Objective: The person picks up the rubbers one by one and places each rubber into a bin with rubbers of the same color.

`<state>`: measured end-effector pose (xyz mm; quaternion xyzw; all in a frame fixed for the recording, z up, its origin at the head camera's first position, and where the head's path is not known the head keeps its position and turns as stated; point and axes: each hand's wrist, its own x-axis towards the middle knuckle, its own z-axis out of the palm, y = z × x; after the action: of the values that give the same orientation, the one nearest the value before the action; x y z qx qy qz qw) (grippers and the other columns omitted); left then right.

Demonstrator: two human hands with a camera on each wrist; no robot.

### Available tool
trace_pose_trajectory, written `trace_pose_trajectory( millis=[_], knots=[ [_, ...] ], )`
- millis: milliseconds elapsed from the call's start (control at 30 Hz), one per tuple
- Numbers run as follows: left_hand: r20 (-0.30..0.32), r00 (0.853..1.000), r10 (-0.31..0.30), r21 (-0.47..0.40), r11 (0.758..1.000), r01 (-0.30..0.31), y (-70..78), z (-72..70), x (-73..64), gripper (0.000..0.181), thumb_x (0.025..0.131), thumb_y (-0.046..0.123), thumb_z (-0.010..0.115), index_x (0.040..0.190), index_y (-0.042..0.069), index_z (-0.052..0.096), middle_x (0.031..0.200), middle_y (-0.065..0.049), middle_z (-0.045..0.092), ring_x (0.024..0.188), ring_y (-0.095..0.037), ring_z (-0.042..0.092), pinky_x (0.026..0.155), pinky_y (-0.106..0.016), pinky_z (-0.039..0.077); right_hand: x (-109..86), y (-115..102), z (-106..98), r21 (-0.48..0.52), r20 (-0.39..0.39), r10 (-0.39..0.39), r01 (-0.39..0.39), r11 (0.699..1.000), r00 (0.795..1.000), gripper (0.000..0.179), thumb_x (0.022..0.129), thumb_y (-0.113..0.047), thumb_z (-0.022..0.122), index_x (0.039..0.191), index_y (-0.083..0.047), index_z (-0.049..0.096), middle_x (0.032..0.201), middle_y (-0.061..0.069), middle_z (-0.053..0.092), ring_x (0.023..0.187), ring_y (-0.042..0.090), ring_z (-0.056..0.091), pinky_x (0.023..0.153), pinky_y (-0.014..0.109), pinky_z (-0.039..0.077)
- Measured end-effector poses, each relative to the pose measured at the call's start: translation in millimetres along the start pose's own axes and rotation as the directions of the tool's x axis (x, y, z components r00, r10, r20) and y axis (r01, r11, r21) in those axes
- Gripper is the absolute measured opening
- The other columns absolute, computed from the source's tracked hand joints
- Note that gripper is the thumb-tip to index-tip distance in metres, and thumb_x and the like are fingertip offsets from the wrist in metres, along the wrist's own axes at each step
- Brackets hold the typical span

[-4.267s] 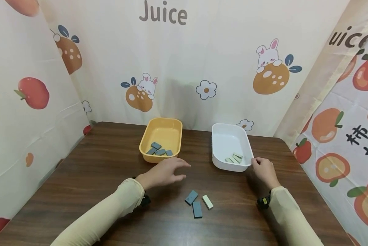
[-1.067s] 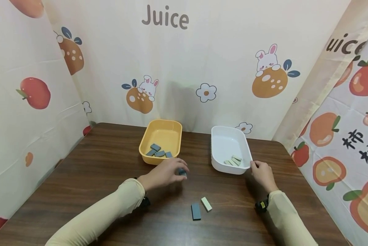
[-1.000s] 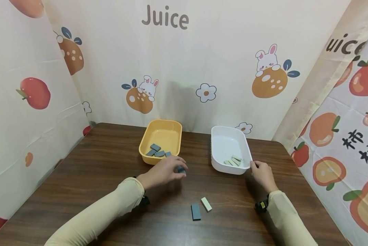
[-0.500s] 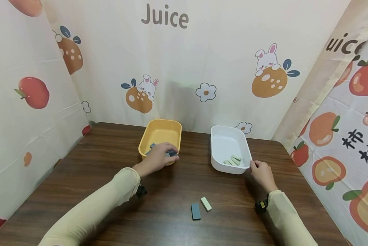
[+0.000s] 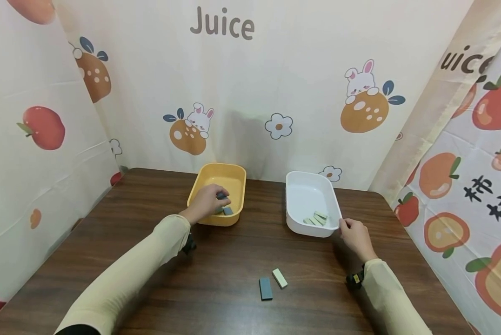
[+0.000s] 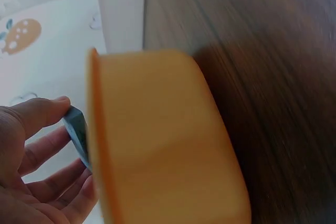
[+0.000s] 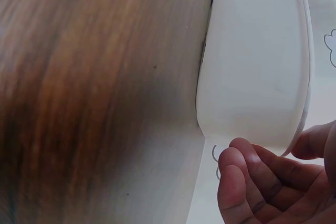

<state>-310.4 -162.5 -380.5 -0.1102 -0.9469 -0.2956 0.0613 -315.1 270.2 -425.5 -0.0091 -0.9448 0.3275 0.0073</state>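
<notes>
My left hand (image 5: 205, 203) is over the near part of the yellow plastic basin (image 5: 240, 191), pinching a blue-grey rectangular block (image 6: 77, 132) between thumb and fingers. Other blue-grey blocks (image 5: 227, 211) lie inside that basin, partly hidden by the hand. At the near right corner of the white plastic basin (image 5: 310, 196), my right hand (image 5: 358, 238) pinches the rim. Pale green blocks (image 5: 316, 218) lie at the near end of the white basin. On the table, a blue-grey block (image 5: 265, 289) sits beside a pale green block (image 5: 280, 278).
The brown wooden table (image 5: 217, 288) meets a printed curtain (image 5: 250, 83) just behind both basins. Bare table separates the two basins. More printed cloth (image 5: 476, 186) hangs along the right side, and also on the left.
One of the blue-grey blocks has left the table in my left hand, which carried it leftward and away to the yellow basin. My right hand has stayed at the white basin's rim.
</notes>
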Motion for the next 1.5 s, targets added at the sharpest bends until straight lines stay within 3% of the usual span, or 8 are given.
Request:
trace_pose_trajectory(
  millis=[267,667,1000,1167,1300,1500],
  knots=[
    [0.043,0.996,-0.083,0.020,0.996,0.082,-14.7,5.6,12.5,0.023,0.089,0.022,0.070,0.104,0.004,0.073,0.110,-0.011,0.071,0.103,-0.028,0.064,0.091,-0.042,0.051,0.1,0.4,2.4,-0.004,0.003,0.002,-0.002,1.000,1.000,0.045,0.103,-0.027,0.035,0.102,0.005,0.067,0.083,0.015,0.068,0.075,0.022,0.058,0.062,0.028,0.043],
    [0.172,0.976,-0.135,0.063,0.990,0.126,-28.4,21.7,37.3,0.025,0.089,0.023,0.069,0.106,0.005,0.072,0.108,-0.009,0.071,0.097,-0.024,0.063,0.088,-0.039,0.051,0.2,-2.1,2.7,0.011,-0.038,-0.005,0.005,1.000,0.999,0.043,0.102,-0.026,0.036,0.094,0.003,0.066,0.071,0.010,0.063,0.068,0.020,0.053,0.060,0.028,0.040],
    [0.177,0.974,-0.138,0.084,0.989,0.125,-31.4,31.2,45.0,0.022,0.086,0.020,0.072,0.101,0.005,0.073,0.101,-0.008,0.073,0.085,-0.020,0.064,0.077,-0.033,0.052,0.4,-2.5,4.1,0.002,-0.018,-0.003,0.003,1.000,1.000,0.045,0.104,-0.027,0.036,0.100,0.005,0.067,0.075,0.011,0.067,0.069,0.018,0.056,0.060,0.028,0.042],
    [0.169,0.979,-0.114,0.109,0.989,0.096,-32.2,31.8,46.0,0.022,0.086,0.019,0.071,0.100,0.003,0.073,0.102,-0.010,0.073,0.084,-0.022,0.064,0.077,-0.035,0.053,0.9,-1.5,4.6,-0.002,-0.028,0.003,-0.003,1.000,1.000,0.044,0.103,-0.026,0.037,0.099,0.005,0.067,0.075,0.011,0.067,0.070,0.020,0.056,0.060,0.028,0.041],
    [0.184,0.975,-0.129,0.124,0.987,0.107,-34.4,32.6,46.7,0.022,0.087,0.020,0.070,0.101,0.003,0.073,0.101,-0.010,0.073,0.082,-0.021,0.064,0.075,-0.034,0.053,1.8,-0.8,5.3,-0.002,-0.033,0.001,-0.001,1.000,0.999,0.043,0.103,-0.025,0.037,0.097,0.005,0.067,0.071,0.009,0.065,0.067,0.019,0.055,0.060,0.028,0.041],
    [0.163,0.980,-0.110,0.119,0.989,0.091,-28.0,30.8,41.9,0.023,0.089,0.021,0.067,0.103,0.004,0.072,0.106,-0.010,0.072,0.090,-0.023,0.065,0.083,-0.038,0.053,1.8,-0.1,3.8,-0.004,-0.018,0.010,-0.010,1.000,1.000,0.046,0.104,-0.028,0.035,0.098,0.005,0.066,0.072,0.009,0.065,0.070,0.020,0.055,0.060,0.029,0.041]
  ],
)
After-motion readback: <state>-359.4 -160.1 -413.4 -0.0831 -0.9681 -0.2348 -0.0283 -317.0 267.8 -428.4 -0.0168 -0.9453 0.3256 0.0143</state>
